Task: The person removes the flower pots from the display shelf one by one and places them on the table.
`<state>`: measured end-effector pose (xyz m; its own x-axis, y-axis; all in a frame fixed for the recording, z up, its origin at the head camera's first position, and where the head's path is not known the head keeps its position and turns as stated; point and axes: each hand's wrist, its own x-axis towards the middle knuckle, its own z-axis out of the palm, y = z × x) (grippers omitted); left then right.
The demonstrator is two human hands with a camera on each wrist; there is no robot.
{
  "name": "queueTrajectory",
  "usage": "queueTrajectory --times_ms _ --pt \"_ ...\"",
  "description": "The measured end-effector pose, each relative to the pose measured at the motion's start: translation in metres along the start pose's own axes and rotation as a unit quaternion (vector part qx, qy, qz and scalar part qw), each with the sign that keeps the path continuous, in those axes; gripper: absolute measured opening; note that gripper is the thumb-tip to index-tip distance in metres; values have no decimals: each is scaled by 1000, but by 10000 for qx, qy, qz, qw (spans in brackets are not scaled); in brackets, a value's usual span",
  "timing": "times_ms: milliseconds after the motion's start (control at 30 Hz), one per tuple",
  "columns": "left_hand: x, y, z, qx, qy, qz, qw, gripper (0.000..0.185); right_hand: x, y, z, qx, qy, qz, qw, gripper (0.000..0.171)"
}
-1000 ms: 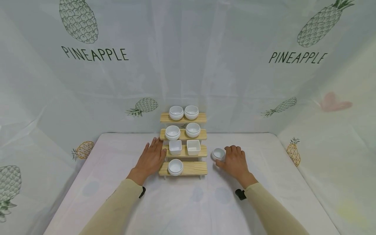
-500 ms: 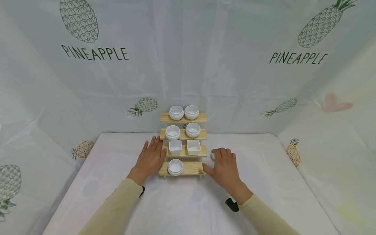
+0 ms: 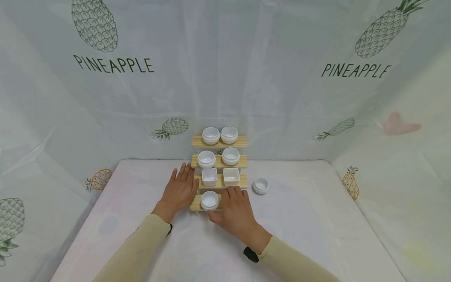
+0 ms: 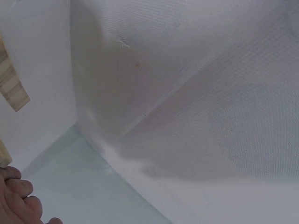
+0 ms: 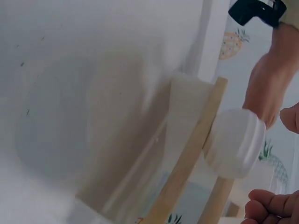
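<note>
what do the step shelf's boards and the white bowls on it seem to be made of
The boards: seemingly light wood with a smooth, plain finish; striped grain shows in the yellowish-tan surface. The white bowls: possibly glazed ceramic, smooth and evenly white with softly shaded walls, though plastic could look the same.

round white bowl | upright | left side, lowest tier | 4-tier wooden stand

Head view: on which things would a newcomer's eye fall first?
The four-tier wooden stand near the centre, set with white bowls, draws the eye first. The left hand lies at its left side, the right hand near the round bowl on its lowest tier. Another bowl sits alone on the table, right of the stand.
</note>
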<state>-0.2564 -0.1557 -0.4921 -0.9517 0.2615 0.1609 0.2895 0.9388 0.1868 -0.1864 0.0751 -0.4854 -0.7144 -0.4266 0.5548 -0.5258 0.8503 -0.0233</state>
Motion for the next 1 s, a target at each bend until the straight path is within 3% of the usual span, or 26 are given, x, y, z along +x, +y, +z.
queueTrajectory --times_ms 333,567,1000 --pt "-4 -7 -2 173 -68 50 9998 67 5 -14 16 -132 -370 226 9990 69" --pt "-4 -7 -7 257 -210 128 9994 67 8 -14 17 -182 -295 271 9990 65" --pt "-4 -9 -3 236 -72 223 9994 64 11 -12 19 -190 -191 271 9993 61"
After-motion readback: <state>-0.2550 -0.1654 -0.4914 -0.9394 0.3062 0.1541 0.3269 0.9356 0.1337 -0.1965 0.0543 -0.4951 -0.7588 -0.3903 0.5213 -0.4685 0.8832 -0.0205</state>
